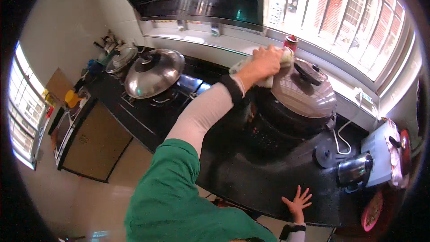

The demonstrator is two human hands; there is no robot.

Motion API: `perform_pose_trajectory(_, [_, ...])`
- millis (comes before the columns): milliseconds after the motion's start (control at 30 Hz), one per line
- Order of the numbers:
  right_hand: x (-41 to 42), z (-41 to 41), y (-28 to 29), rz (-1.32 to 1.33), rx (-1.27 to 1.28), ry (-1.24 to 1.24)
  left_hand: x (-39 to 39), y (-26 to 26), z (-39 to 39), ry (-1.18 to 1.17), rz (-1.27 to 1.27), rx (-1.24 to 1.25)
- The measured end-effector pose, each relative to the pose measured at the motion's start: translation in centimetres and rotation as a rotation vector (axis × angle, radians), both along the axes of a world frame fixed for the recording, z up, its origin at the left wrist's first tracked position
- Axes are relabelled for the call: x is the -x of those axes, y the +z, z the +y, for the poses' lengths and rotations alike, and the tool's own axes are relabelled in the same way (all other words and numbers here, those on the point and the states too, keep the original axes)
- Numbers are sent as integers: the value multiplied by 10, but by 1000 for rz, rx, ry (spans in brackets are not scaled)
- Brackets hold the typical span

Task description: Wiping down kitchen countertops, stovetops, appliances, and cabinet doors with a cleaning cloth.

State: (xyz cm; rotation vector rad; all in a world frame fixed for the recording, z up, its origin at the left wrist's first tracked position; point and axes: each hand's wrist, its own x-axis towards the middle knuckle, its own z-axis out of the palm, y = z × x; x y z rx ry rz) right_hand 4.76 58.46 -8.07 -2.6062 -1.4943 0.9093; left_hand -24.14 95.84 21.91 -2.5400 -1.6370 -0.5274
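Note:
My left hand (268,61) is closed around a pale cloth (242,66) with green marks. It holds the cloth at the back of the counter, beside the glass lid (299,90) with a black knob. Under that lid is a wide black pot (282,114); marked buttons show faintly on the dark surface in front of it. My right hand (297,203) is spread flat near the front edge of the black countertop (248,174), fingers apart and holding nothing. A red jar or can (291,42) stands just behind the cloth.
To the left, a domed steel lid (154,74) covers a pan on the gas stove (147,107), near a glass-lidded pot (121,59). A range hood (201,6) overhangs. At right are a steel kettle (354,171), a white cord (341,134), a white box (378,151) and a pink basket (372,211).

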Motion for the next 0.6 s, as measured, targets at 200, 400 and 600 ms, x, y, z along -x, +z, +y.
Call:
perform_pose_trajectory(200, [10,3,7,28,-6,-25,32,-32,-86,-208,-166,-296])
perform_pose_trajectory(400, [5,3,6,25,-1,-7,68,-71,-188,-503,-223,-254])
perform_pose_trajectory(600, [-2,1,0,-10,15,6,74,-251,-273,-530,65,272])
